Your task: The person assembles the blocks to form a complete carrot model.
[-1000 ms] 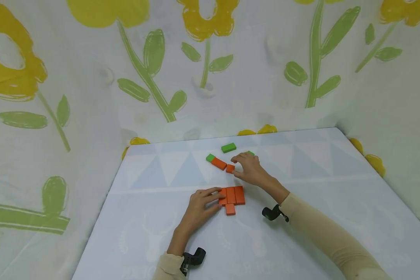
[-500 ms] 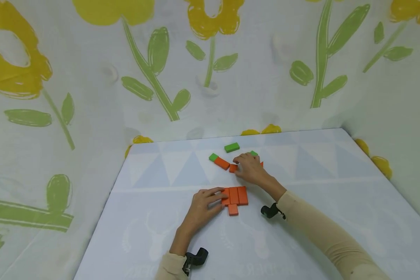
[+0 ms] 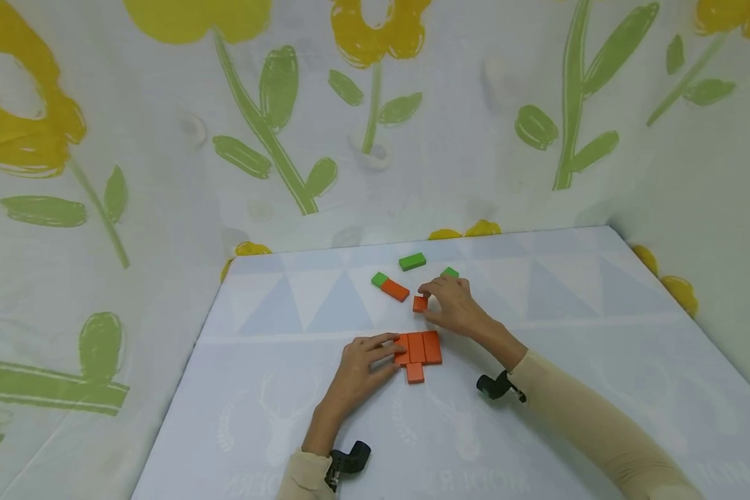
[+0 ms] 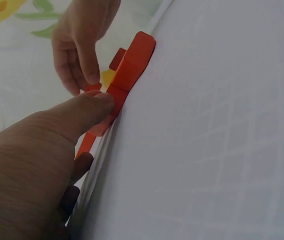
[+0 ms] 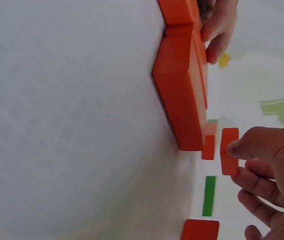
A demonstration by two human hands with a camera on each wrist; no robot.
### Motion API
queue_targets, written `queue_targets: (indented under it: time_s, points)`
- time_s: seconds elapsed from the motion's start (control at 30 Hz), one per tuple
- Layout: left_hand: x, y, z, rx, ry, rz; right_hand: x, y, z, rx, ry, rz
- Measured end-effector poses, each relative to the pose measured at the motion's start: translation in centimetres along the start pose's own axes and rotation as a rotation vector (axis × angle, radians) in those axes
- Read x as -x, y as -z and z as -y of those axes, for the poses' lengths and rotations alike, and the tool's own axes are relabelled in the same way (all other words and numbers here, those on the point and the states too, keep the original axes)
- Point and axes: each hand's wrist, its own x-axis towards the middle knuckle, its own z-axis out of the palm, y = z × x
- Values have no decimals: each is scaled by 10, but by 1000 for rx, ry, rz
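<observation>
My right hand (image 3: 453, 305) pinches a small orange block (image 5: 229, 151) between thumb and fingers. In the head view that block is near the far row of blocks, partly covered by the fingertips. My left hand (image 3: 356, 371) grips the leftmost orange block (image 3: 401, 357) of a flat group, thumb at its near end and fingers over its top and far end. Two more orange blocks (image 3: 425, 347) lie side by side against it. A smaller orange block (image 3: 415, 373) touches the group's near side.
Beyond the group, a green block (image 3: 380, 279) touches an orange block (image 3: 395, 289), end to end. Farther back lies another green block (image 3: 412, 262). One more green block (image 3: 450, 272) shows behind my right hand. Flower-printed cloth (image 3: 375, 173) surrounds the white table (image 3: 256, 403).
The small orange block in my right hand has moved slightly right, leaving a gap from the orange block beside it. My left hand has stayed on the group.
</observation>
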Motion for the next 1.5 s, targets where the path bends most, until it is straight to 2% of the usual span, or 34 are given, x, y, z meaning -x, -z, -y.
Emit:
queue_targets:
  time_s: [0.2,0.47,0.73,1.0,1.27,1.5]
  points:
    - [0,0,0,-14,8,9,29,13,6,-36,68,-20]
    - [0,-1,0,10,4,0,62,28,18,-47,216,-90]
    - [1,-1,-1,20,-6,-6,84,24,22,-46,262,-79]
    - [0,-1,-1,22,-16,-7,98,16,22,-4,291,-88]
    - [0,0,0,27,2,5,104,10,24,-2,332,-73]
    - [0,-1,-4,39,-17,-13,108,6,25,21,356,-69]
